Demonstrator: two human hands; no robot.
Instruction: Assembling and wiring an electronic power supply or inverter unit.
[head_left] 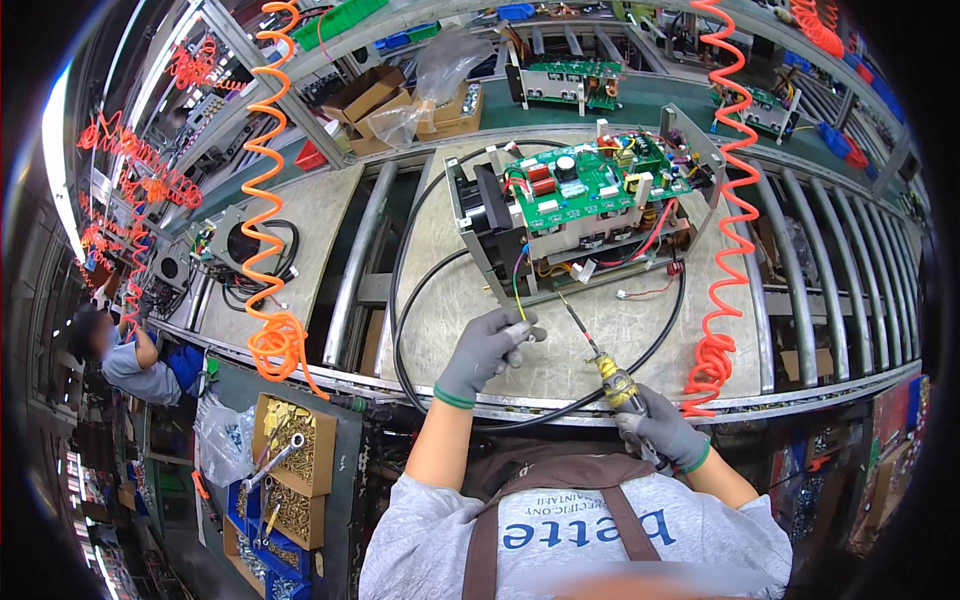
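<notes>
Right hand [668, 432], gloved in grey, is clamped round the yellow grip of a screwdriver [598, 362], whose thin shaft is angled up and to the left so that the tip is brought near the lower front edge of the chassis [560, 255]. Left hand [487, 347], also gloved, is pinched together on something small at the fingertips, just below the chassis and beside the tip; what is pinched is too small to be told. Both hands are kept low and close to the body, probably so that the tool can be steadied while the open frame is left in full view.

One chassis is set on the surface [440, 300], tilted back so its one green board [590, 180] faces up and its wiring can be reached. One black cable [400, 300] is looped round it on the surface, out of the way of the hands. Two orange coiled hoses [268, 200] [728, 230] are hung from above, one on each side. Three boxes of brass screws [295, 450] are kept at the left, within reach. Two further boards [570, 80] [758, 108] are seen on the line behind, and one other person [120, 350] is seated far left.
</notes>
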